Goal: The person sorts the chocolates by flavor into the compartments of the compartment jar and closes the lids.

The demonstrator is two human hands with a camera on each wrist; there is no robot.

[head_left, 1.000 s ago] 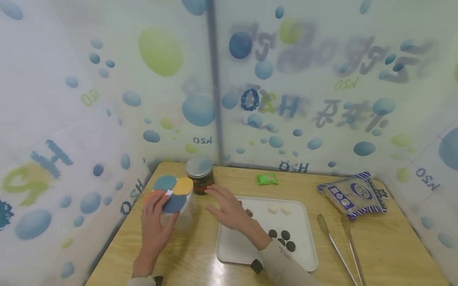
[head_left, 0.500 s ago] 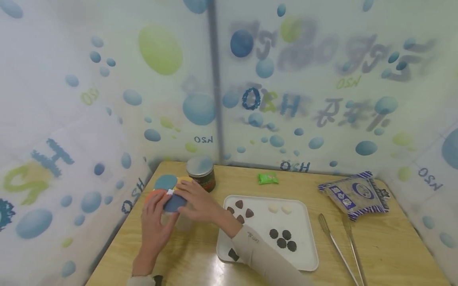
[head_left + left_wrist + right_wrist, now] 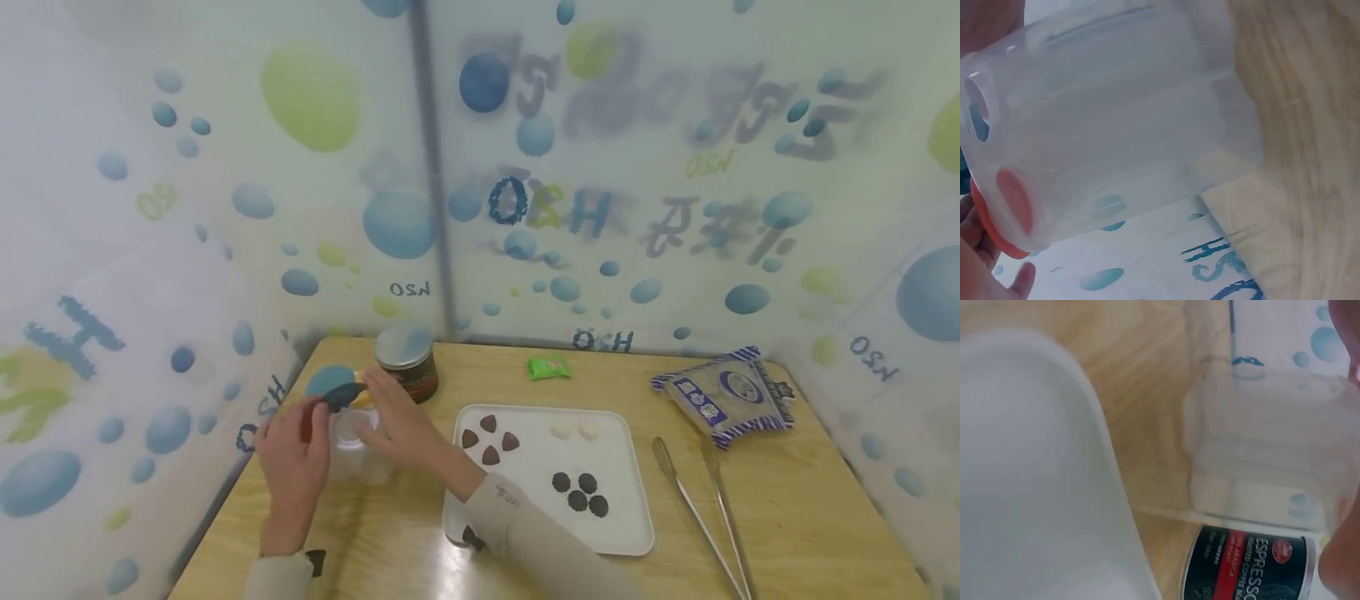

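Observation:
A translucent plastic storage container (image 3: 360, 468) with several coloured flap lids stands at the table's left. Its navy lid (image 3: 343, 396) is tipped up, baring a round opening. The teal lid (image 3: 328, 379) and yellow lid (image 3: 367, 400) lie behind it. My left hand (image 3: 291, 446) holds the container's top from the left; its fingertips are hidden in the head view. In the left wrist view its fingers lie on the orange lid (image 3: 1013, 249). My right hand (image 3: 408, 429) reaches across, fingers fairly straight, fingertips at the raised navy lid and thumb beside the opening.
An espresso coffee tin (image 3: 416, 379) stands just behind the right hand. A white tray (image 3: 540, 533) bears brown, black and white sweets. Farther right lie metal tongs (image 3: 693, 512) and a blue-and-white bag (image 3: 726, 397). A green packet (image 3: 549, 367) is at the back.
The right hand has moved left onto the container's top. The navy lid, flat before, now stands up. The left hand has shifted slightly, its fingers more bent.

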